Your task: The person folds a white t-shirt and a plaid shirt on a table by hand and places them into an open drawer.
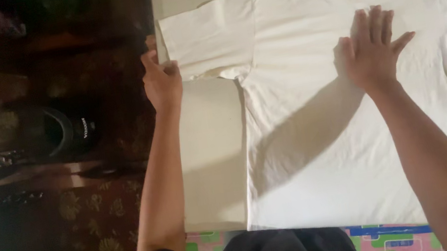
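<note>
White shirt (318,129) spread flat on pale surface (209,145), left hand (162,83) pinching left sleeve hem, right hand (372,49) open, palm down mid-shirt

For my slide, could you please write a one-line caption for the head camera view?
Left hand pinches the sleeve hem of a white T-shirt while right hand presses it flat.

A pale, cream-coloured flat surface (214,162) carried the things. Directly on it lay a white T-shirt (321,146), spread flat with its sleeves out. A colourful patterned mat (388,239) showed at the surface's near edge.
</note>
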